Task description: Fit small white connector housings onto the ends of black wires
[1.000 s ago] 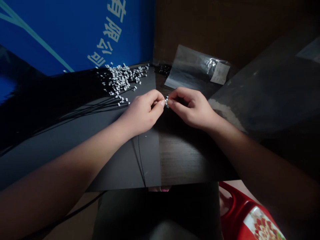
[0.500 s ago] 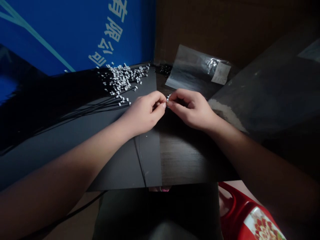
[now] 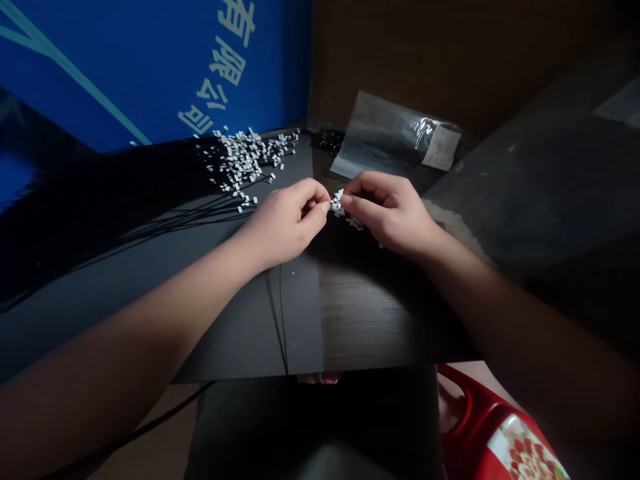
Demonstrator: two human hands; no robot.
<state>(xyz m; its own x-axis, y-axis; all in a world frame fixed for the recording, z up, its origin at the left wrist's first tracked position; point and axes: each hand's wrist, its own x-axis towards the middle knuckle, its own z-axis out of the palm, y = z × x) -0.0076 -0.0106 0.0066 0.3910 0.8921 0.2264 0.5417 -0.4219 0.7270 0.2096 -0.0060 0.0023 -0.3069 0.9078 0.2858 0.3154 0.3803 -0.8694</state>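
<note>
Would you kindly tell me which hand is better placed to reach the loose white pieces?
Probably the left: the left hand lies nearer the pile of white pieces, while the right hand is farther off, holding a white cluster.

Left hand (image 3: 280, 227), right hand (image 3: 395, 213), 2 forearms (image 3: 150, 333): bare.

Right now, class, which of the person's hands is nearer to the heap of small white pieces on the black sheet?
Left. The left hand sits just right of the heap of small white pieces, toward the person; the right hand lies farther right, beyond the left hand.
</note>
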